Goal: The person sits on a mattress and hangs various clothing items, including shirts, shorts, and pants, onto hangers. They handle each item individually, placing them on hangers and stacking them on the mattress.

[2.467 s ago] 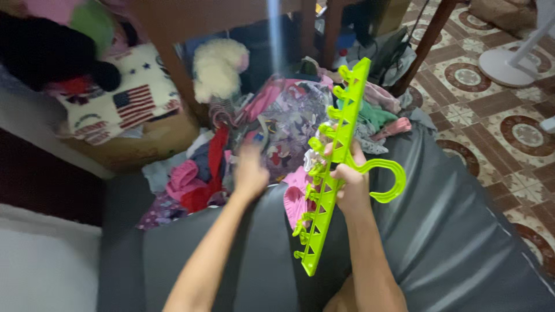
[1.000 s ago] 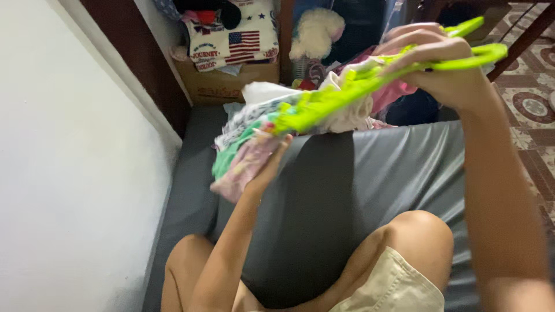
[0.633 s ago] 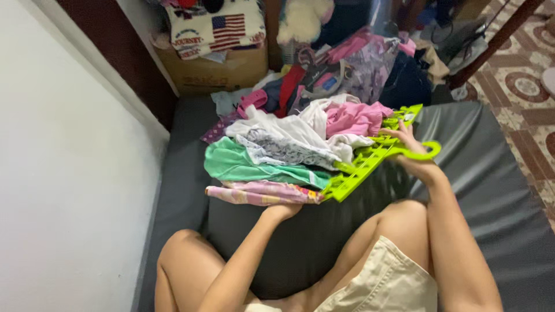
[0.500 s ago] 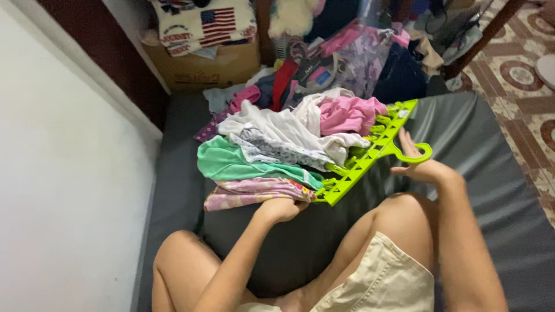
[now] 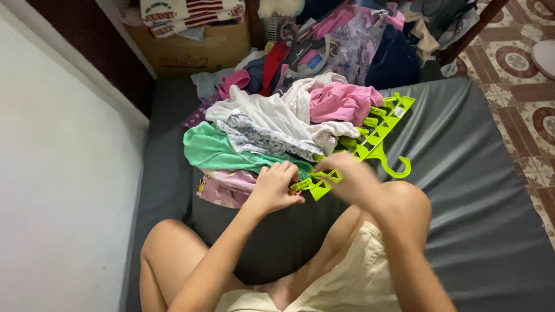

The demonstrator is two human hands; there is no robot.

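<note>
While both hands [image 5: 277, 188] pinch its near end, green hanger [image 5: 370, 144] angles up-right.

Both hands [image 5: 312, 184] at green hanger rack [image 5: 370, 144]

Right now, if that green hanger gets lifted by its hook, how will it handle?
The green hanger looks like thin rigid plastic, so probably stiff and light itself. The clothes clipped along it would likely flop, swing and weigh one side down, tilting it.
</note>
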